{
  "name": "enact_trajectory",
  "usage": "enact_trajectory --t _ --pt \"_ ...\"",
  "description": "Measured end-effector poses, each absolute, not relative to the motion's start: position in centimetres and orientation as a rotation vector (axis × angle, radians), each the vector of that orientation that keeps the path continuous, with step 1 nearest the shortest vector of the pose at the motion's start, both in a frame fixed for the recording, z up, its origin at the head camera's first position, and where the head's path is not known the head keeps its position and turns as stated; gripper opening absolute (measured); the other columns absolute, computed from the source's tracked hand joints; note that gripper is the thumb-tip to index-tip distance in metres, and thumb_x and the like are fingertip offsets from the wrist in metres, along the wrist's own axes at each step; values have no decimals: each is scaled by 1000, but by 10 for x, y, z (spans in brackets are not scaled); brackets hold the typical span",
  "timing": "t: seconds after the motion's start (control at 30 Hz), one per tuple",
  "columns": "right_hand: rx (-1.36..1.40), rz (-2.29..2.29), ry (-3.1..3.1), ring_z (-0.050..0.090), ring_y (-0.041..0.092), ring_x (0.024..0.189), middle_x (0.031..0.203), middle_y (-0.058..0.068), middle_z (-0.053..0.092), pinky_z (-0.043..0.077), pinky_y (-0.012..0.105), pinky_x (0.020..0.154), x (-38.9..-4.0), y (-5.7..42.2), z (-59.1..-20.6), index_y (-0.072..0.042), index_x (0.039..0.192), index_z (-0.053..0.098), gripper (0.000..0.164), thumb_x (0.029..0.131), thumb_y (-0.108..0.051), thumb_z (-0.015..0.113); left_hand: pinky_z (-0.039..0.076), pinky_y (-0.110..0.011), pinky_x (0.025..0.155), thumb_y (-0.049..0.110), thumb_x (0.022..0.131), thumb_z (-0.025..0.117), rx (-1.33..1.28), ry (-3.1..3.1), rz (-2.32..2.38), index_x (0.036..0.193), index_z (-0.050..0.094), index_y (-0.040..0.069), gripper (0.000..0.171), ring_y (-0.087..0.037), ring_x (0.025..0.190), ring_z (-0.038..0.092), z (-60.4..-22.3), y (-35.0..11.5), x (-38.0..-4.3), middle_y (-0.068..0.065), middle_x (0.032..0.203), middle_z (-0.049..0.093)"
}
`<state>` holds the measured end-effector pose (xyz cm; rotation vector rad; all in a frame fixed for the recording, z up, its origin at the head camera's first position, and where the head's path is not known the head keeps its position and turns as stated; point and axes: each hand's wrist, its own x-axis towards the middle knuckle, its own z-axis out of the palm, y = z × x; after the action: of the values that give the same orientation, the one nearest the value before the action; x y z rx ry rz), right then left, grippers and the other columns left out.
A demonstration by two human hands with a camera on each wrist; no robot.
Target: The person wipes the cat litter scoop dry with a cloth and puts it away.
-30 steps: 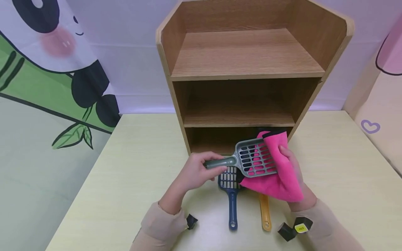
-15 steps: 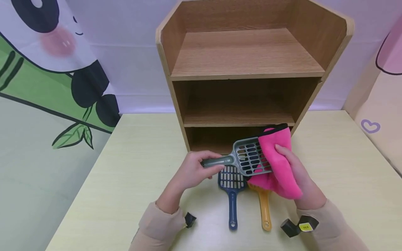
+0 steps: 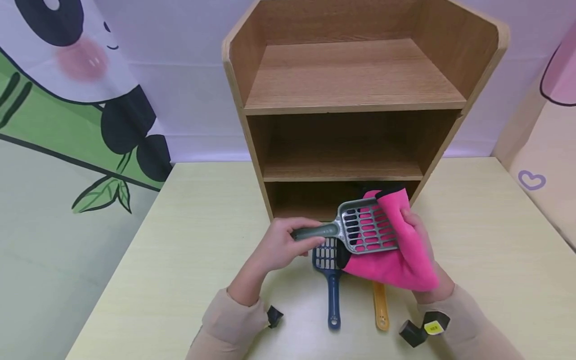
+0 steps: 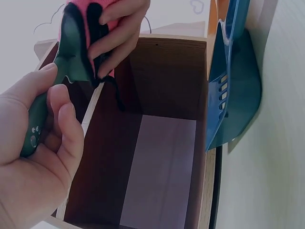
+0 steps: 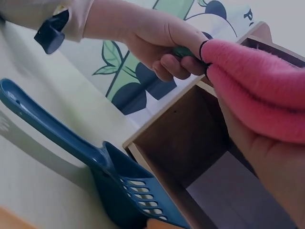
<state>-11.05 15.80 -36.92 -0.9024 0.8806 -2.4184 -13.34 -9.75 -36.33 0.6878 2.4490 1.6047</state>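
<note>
My left hand [image 3: 283, 242] grips the handle of a grey-green slotted litter scoop [image 3: 366, 225], held level in front of the shelf. In the left wrist view that scoop's handle [image 4: 35, 117] lies between thumb and curled fingers. My right hand [image 3: 425, 250] holds a bright pink cloth [image 3: 396, 265] with black edging, folded around the far end of the scoop's head. In the right wrist view the cloth [image 5: 257, 90] bulges between thumb and fingers. Below them on the table lie a blue slotted scoop [image 3: 333, 295] and a yellow scoop [image 3: 380, 305], whose head the cloth hides.
A wooden shelf unit [image 3: 355, 107] with three levels stands at the back of the pale table [image 3: 202, 240], right behind the hands. Lilac fabric with cartoon prints [image 3: 198, 75] hangs behind it. Each sleeve carries a black wrist camera mount [image 3: 274, 317].
The right hand slid the cloth right and up along the scoop's head, then back down and left. The left hand and scoop shifted slightly left and returned. Both grips stayed.
</note>
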Motion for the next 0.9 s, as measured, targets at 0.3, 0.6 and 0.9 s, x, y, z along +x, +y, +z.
enact_trajectory --t 0.3,0.6,0.9 --pt "-30 -2243 1130 54 18 122 129 -3 54 47 37 98 -113 169 -351 -23 144 22 53 98 -46 35 52 -22 57 20 82 74 797 2626 1516 107 71 9 28 -12 65 58 -361 -100 -134 -6 93 71" --pt "247 -2118 1886 50 12 108 117 -6 48 55 28 78 -126 176 -359 -29 131 32 49 91 -39 59 43 -14 54 25 81 75 977 3039 1119 104 72 9 27 -9 61 52 -359 -96 -129 0 84 69" --pt "178 -2000 2382 54 9 97 112 -10 51 55 24 70 -123 190 -352 -22 132 39 50 91 -38 60 43 -15 54 25 80 76 996 3008 1113 102 71 10 27 -8 61 52 -358 -103 -131 0 88 70"
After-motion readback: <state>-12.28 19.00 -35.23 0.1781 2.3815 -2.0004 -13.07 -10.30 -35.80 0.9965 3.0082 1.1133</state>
